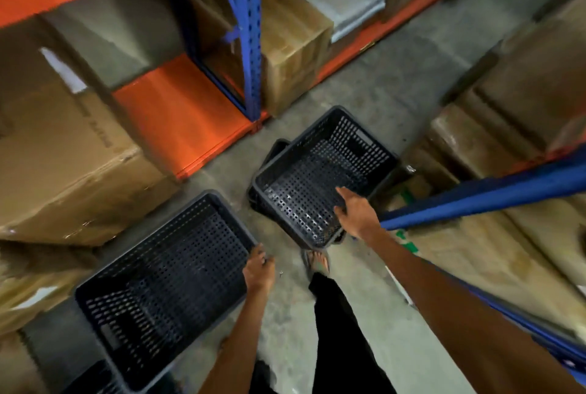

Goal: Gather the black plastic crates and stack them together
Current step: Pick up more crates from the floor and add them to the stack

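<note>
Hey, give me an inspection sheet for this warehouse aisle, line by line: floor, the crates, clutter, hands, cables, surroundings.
Surface: bare grey concrete floor, no spills seen.
Job's things: one black perforated crate held at lower left; a second crate at centre, tilted, above the rim of another black crate below it. Both empty.
Clutter: nothing seen loose on the floor.
Hands: left hand grips the near crate's rim; right hand grips the centre crate's rim.
Cables: nothing seen.
Surroundings: orange and blue racking on the left holding cardboard boxes; more wrapped boxes and a blue beam on the right. Picture is blurred.
</note>
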A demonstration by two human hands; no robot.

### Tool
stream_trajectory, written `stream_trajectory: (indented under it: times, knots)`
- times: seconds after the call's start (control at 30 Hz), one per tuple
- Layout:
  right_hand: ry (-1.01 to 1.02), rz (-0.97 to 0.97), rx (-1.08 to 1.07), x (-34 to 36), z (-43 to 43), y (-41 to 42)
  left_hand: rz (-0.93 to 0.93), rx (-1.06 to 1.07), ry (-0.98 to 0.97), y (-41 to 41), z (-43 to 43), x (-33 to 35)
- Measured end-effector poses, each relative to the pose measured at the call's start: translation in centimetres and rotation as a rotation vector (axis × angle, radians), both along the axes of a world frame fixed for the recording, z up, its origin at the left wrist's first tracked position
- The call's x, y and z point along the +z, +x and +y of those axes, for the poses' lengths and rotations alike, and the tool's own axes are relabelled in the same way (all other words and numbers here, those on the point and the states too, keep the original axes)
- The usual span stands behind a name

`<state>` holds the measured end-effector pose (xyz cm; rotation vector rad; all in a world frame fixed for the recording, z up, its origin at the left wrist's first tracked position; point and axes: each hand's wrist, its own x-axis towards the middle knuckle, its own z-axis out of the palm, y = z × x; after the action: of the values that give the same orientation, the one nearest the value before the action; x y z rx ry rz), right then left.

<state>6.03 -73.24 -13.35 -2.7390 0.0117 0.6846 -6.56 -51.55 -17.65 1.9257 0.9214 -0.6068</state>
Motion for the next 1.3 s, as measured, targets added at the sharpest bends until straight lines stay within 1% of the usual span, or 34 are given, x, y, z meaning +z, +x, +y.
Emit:
stream_trajectory:
  times: [0.13,0.23,0.33,0.43,0.57,0.63,0.67,0.77,0.9,1.07,1.13,1.3]
  knots:
    - [-0.012,-0.022,-0.025,-4.8,-4.8,9.7,0.047,0.175,-0.027,6.7,-3.2,-4.6]
    - [-0.094,-0.044,0.041,-10.2,-8.3,17.5,0.11,0.329,-0.041,11.1,-5.4,-9.9]
    - [-0.178,-0.131,0.099,-15.6,-11.5,24.2,0.154,0.475,-0.012,14.3,-7.5,-15.1]
    - [-0.218,-0.143,0.079,-21.0,-14.3,29.7,0.233,0.618,0.089,16.6,-9.6,-19.5]
    - [-0.136,-0.077,-0.019,-25.2,-16.6,33.4,0.331,0.712,0.218,17.1,-9.9,-22.7]
    - [-0.167,-0.1,0.011,-25.9,-17.3,34.1,0.34,0.694,0.229,16.9,-9.5,-22.9]
    - [-0.182,-0.114,0.03,-25.9,-17.5,34.4,0.35,0.68,0.204,17.0,-9.3,-22.7]
    - [-0.183,-0.084,0.087,-24.8,-17.9,34.7,0.363,0.644,0.16,17.2,-8.2,-21.8]
    - [-0.179,-0.081,0.092,-19.0,-17.5,34.8,0.318,0.646,0.081,18.4,-6.1,-17.1]
    - [-0.217,-0.035,0.077,-8.0,-17.4,33.6,0.292,0.528,0.037,19.5,-3.4,-8.0]
    - [-0.217,-0.046,0.078,-3.2,-17.0,32.7,0.247,0.476,0.037,19.5,-2.2,-3.5]
    - [-0.162,-0.08,0.03,5.0,-14.9,30.0,0.144,0.408,0.142,19.0,1.3,4.8]
